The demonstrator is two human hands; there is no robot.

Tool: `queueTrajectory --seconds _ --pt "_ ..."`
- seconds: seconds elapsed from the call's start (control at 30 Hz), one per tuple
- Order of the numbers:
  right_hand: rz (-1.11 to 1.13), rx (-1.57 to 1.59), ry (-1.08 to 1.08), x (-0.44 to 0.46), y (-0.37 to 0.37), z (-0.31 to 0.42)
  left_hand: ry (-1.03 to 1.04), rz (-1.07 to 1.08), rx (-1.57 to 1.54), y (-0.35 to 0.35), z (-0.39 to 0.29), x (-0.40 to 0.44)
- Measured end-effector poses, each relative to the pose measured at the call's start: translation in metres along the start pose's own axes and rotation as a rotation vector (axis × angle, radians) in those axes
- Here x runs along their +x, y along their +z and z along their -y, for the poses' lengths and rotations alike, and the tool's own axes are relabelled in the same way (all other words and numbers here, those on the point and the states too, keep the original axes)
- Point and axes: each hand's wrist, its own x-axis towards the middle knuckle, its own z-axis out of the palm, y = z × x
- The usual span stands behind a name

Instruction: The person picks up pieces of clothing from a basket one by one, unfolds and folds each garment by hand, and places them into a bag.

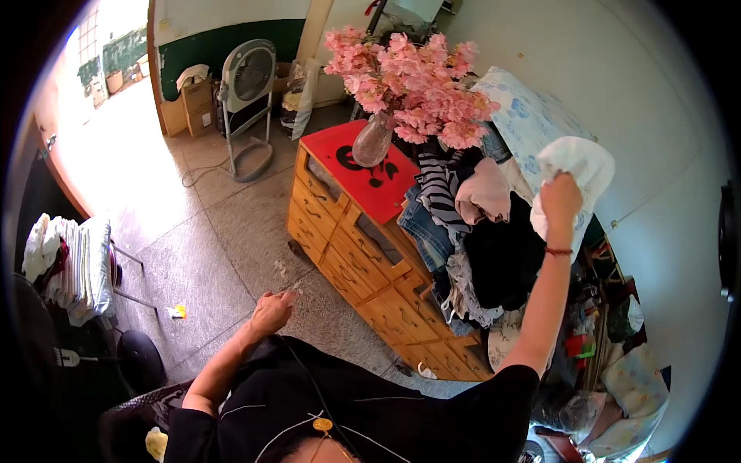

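Observation:
My right hand [561,202] is raised over the clothes pile at the right, closed on a white cloth [585,163] that bunches up above and around the fingers. What kind of item the cloth is, I cannot make out. Below it lies heaped clothing: a black garment [503,251], a pale pink garment [483,193], a striped garment [438,189] and blue jeans [427,235]. My left hand [272,312] hangs over the floor in front of my body, its fingers loosely bent and apart, with nothing seen in it.
A wooden drawer cabinet [347,262] carries the clothes, a red mat [337,154] and a glass vase [373,140] of pink flowers [409,81]. A fan [248,73] stands behind. Folded cloths [81,258] lie on a seat at left. A blue-patterned pillow [513,116] leans against the wall.

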Motion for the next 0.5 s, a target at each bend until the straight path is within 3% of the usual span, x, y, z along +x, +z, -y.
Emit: queueTrajectory --seconds 0.07,0.17,0.2,0.23,0.4,0.47,0.5 --pt "0.111 -0.117 -0.087 0.002 0.062 0.009 -0.084 0.021 -0.014 0.002 0.000 -0.004" --pt "0.501 0.045 -0.100 -0.027 0.138 0.034 -0.230 0.057 -0.026 0.018 0.013 -0.023" --pt "0.506 0.083 -0.135 -0.038 0.155 0.040 -0.289 0.074 -0.021 0.026 0.023 -0.033" --pt "0.403 0.081 -0.173 -0.046 0.159 0.049 -0.360 0.102 -0.061 0.033 0.033 -0.042" --pt "0.294 0.168 -0.194 -0.056 0.151 0.049 -0.594 -0.026 -0.123 0.039 0.048 -0.096" --pt "0.247 0.297 -0.373 -0.050 0.165 0.091 -0.794 -0.069 -0.114 0.057 0.028 -0.156" --pt "-0.003 0.199 -0.713 -0.058 0.154 0.096 -0.843 -0.074 -0.113 0.064 0.026 -0.168"
